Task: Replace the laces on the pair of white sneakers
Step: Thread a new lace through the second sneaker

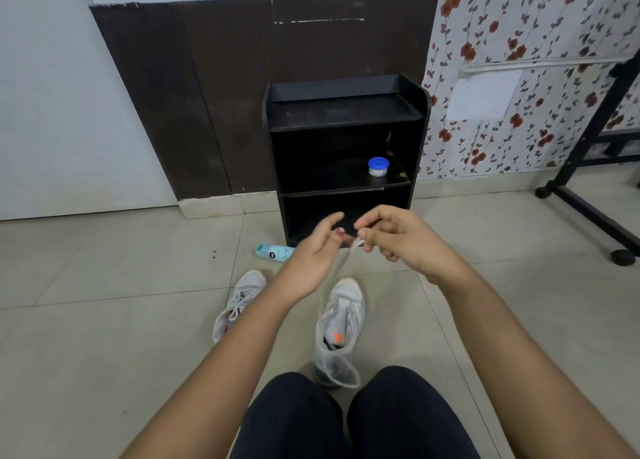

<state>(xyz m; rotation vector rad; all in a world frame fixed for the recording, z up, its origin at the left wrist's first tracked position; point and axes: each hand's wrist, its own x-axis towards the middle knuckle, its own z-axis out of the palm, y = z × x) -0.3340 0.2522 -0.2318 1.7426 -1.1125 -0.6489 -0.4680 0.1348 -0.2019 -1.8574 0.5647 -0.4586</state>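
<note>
Two white sneakers stand on the tiled floor in front of my knees. The left sneaker [239,302] is laced and leans to the left. The right sneaker [341,327] is upright with its tongue open and an orange tag inside. A white lace [341,268] runs from this shoe up to my hands, and a loop of it lies by the heel. My right hand [398,240] pinches the lace's upper end between thumb and fingers. My left hand [311,254] is blurred beside it, fingers apart, touching the lace just below.
A black shelf unit [346,153] stands against the wall straight ahead, with a blue-lidded jar [378,166] on its middle shelf. A teal spray can [275,252] lies on the floor by the shelf's base. A black wheeled frame [588,209] is at the right.
</note>
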